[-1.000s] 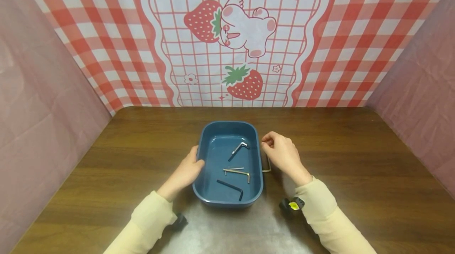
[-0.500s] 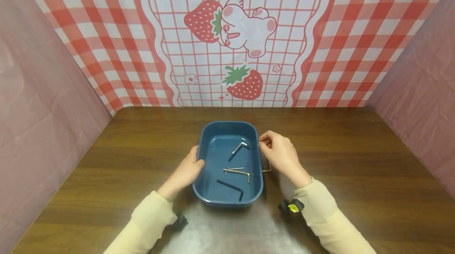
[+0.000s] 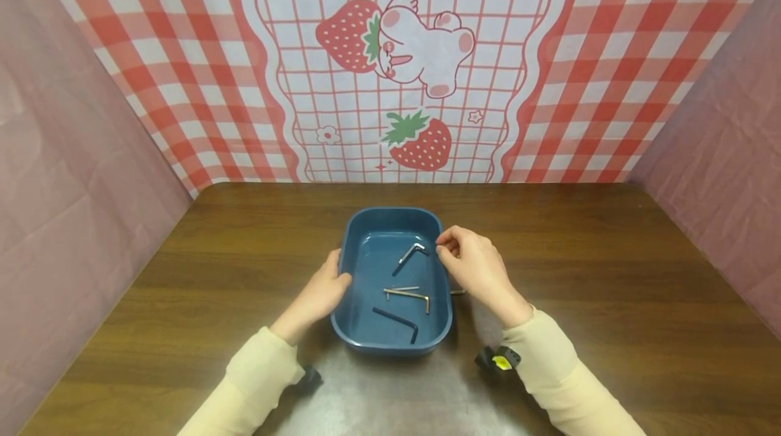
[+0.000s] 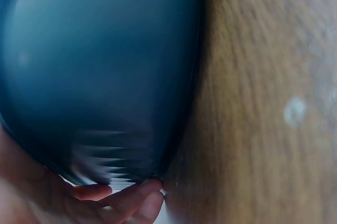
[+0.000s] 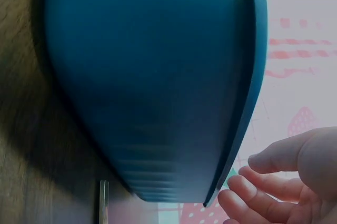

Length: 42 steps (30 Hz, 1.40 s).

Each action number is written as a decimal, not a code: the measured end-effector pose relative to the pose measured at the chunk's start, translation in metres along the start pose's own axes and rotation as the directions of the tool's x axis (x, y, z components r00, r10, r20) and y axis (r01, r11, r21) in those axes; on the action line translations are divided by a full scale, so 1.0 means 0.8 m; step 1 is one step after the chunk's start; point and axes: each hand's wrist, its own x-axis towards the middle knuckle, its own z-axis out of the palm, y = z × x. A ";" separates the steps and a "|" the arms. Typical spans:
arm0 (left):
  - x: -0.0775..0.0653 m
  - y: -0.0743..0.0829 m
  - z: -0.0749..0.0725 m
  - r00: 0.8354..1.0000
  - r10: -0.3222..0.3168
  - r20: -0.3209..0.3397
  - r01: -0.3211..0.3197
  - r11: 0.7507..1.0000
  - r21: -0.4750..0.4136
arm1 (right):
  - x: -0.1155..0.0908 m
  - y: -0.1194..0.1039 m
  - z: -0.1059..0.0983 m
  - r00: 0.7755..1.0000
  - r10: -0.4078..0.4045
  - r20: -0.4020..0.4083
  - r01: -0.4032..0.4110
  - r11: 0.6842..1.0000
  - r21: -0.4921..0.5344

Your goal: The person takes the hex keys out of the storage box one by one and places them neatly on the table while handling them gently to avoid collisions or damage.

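Note:
A blue rectangular tray (image 3: 396,212) stands on the table, with several L-shaped hex keys lying in it. Among them are a black hex key (image 3: 396,317) near the front, a brass-toned hex key (image 3: 407,294) in the middle and a silver one (image 3: 409,255) farther back. My left hand (image 3: 317,290) holds the tray's left side, thumb at the rim. My right hand (image 3: 478,266) is at the right rim; in the right wrist view its thumb and bent fingers stand apart with nothing between them. Below it, a metal hex key (image 5: 103,203) lies outside the tray, mostly hidden in the head view.
The brown wooden table (image 3: 256,232) meets a red-and-white checked cloth (image 3: 201,83) at the back. Pink cloth (image 3: 79,185) hangs at both sides. Dark wrist devices are on both sleeves, one with a yellow patch (image 3: 503,362).
My right hand has shifted left, from beside the tray to over its right rim, and covers more of the hex key outside. My left hand and the tray stay put.

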 end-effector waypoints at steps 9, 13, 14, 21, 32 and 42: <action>0.000 0.001 0.000 1.000 0.003 -0.005 -0.003 1.000 0.001 | -0.003 -0.008 0.000 0.999 -0.043 -0.021 0.043 0.999 -0.031; 0.001 0.001 0.000 1.000 0.004 -0.003 -0.004 1.000 0.005 | -0.005 -0.013 0.002 0.999 -0.048 -0.014 0.048 0.998 -0.041; 0.001 0.001 0.000 1.000 0.003 -0.002 -0.003 1.000 0.007 | -0.006 -0.014 0.002 0.999 -0.047 -0.011 0.046 0.998 -0.043; 0.002 0.000 0.000 1.000 -0.003 0.002 0.003 1.000 0.007 | -0.010 -0.020 0.006 0.997 -0.081 -0.020 0.079 0.994 -0.069; 0.000 0.001 -0.001 1.000 -0.006 -0.002 0.006 1.000 0.011 | -0.019 -0.030 0.021 0.990 -0.141 0.018 0.142 0.983 -0.113; 0.000 0.000 0.000 1.000 -0.003 0.003 0.003 1.000 0.003 | -0.029 -0.036 0.034 0.979 -0.203 0.020 0.203 0.964 -0.170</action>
